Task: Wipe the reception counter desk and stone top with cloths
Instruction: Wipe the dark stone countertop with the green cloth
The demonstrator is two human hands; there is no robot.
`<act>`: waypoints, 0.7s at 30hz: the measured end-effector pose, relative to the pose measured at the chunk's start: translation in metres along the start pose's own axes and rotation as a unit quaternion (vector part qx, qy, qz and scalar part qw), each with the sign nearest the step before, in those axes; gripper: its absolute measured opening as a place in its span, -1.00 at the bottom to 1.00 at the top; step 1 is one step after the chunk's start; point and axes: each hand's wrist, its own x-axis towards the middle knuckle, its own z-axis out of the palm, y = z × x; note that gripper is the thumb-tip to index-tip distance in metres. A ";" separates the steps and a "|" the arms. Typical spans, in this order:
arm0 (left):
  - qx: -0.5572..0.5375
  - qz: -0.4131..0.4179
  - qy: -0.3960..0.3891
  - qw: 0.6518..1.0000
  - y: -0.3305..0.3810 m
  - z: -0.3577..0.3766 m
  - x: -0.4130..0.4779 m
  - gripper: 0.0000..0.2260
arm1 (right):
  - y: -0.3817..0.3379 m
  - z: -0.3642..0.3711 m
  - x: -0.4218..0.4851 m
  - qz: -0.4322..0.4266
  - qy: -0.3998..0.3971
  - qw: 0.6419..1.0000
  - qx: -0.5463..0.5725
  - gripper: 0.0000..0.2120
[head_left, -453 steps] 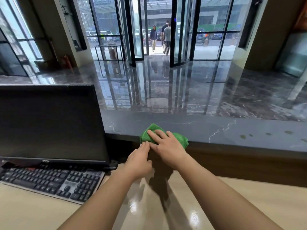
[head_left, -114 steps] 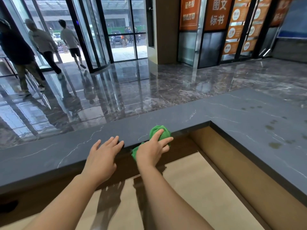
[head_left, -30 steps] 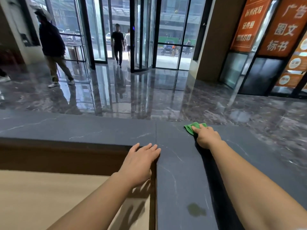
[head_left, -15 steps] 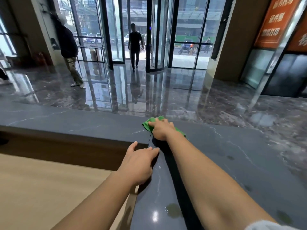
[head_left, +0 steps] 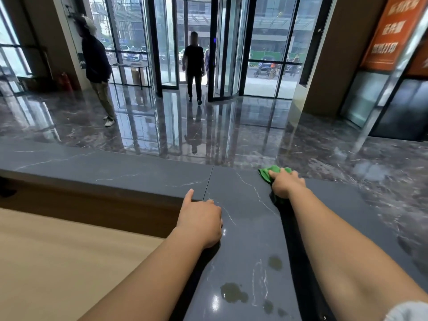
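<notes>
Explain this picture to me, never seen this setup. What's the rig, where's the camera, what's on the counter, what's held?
There is no robot here. A person works with two bare hands, and the single picture comes from a wide-angle camera worn on the head, looking forward and down. That is why both forearms run in from the bottom edge and straight lines bend.

The dark grey slab is the stone top of a reception counter, seen at its corner. The lower beige surface to the left is the desk. On the stone, near the camera, lie a few wet-looking spots.

The right hand holds a green cloth down on the stone at its far edge. The left hand rests on the stone at the inner corner and holds nothing. Beyond the counter is a lobby floor.
</notes>
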 end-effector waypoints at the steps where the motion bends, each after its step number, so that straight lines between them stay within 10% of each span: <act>1: 0.000 0.000 -0.003 1.000 0.000 -0.001 0.001 -0.68 | -0.004 0.000 -0.005 0.007 0.002 1.000 0.007 -0.37; 13: -0.010 -0.041 0.019 0.999 0.026 -0.009 0.007 -0.77 | -0.070 0.020 -0.032 -0.239 0.008 0.971 -0.022 -0.37; 21: -0.041 0.005 0.007 0.999 0.071 -0.015 0.024 -0.77 | 0.060 0.006 0.005 -0.067 0.027 0.997 -0.016 -0.30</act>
